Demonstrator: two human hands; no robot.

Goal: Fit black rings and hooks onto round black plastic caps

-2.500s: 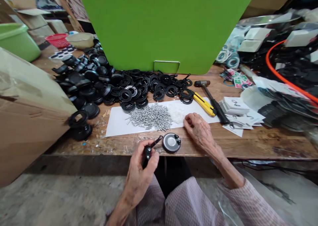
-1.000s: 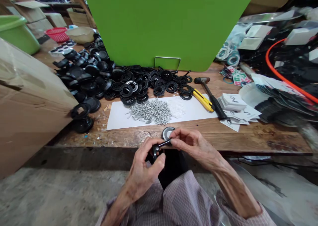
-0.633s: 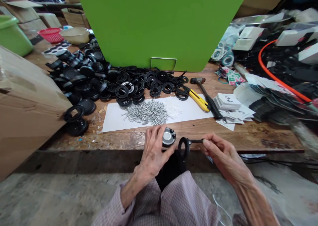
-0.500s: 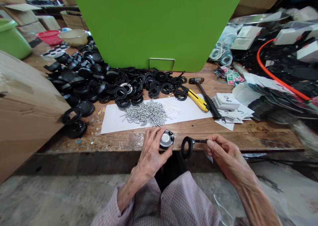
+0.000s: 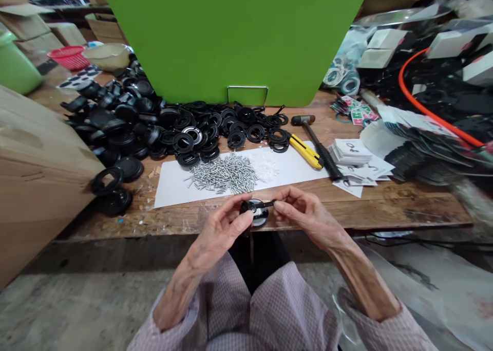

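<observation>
At the table's front edge, my left hand (image 5: 229, 220) pinches a black ring with a thin arm (image 5: 264, 204), its fingers and thumb around the ring end. The thumb hides part of the joint. My right hand (image 5: 298, 209) grips the far tip of that arm between thumb and fingers. Just below the arm lies a round black disc with a grey face (image 5: 262, 220), partly covered by the arm and my left thumb; whether my left hand also holds it is hidden. Behind both hands, small silver screws (image 5: 223, 172) are heaped on a white sheet (image 5: 169, 186).
Black rings (image 5: 215, 125) and black round parts (image 5: 119, 114) are piled behind and left. A yellow cutter (image 5: 306, 151), a hammer (image 5: 321, 150) and a stack of cards (image 5: 350, 151) lie right. A green board (image 5: 239, 42) stands behind; a cardboard box (image 5: 42, 181) is at left.
My right hand has brought the ring and its arm leftward to the disc. My left hand, earlier around the disc, now has its thumb and fingers on the ring end.
</observation>
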